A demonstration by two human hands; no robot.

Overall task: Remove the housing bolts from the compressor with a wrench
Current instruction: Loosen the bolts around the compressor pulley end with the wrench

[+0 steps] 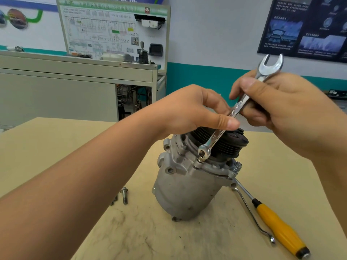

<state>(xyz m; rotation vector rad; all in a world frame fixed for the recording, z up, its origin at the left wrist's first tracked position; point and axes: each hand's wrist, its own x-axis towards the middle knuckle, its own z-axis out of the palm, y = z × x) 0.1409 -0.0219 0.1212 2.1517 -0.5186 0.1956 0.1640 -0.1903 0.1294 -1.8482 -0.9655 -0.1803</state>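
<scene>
One compressor (180,194), one wrench (237,109), one screwdriver (277,226), one bent bar (250,210), at least two loose bolts (124,195).

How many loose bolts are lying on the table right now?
2. One bolt lies left of the compressor; a second bolt lies just left of it, partly hidden by the left forearm, which may cover more.

We see a left forearm (84,184) and a right forearm (326,143), both bare as far as we can see. The left hand (195,111) and right hand (285,104) are bare too, thumbnails cut short.
</scene>
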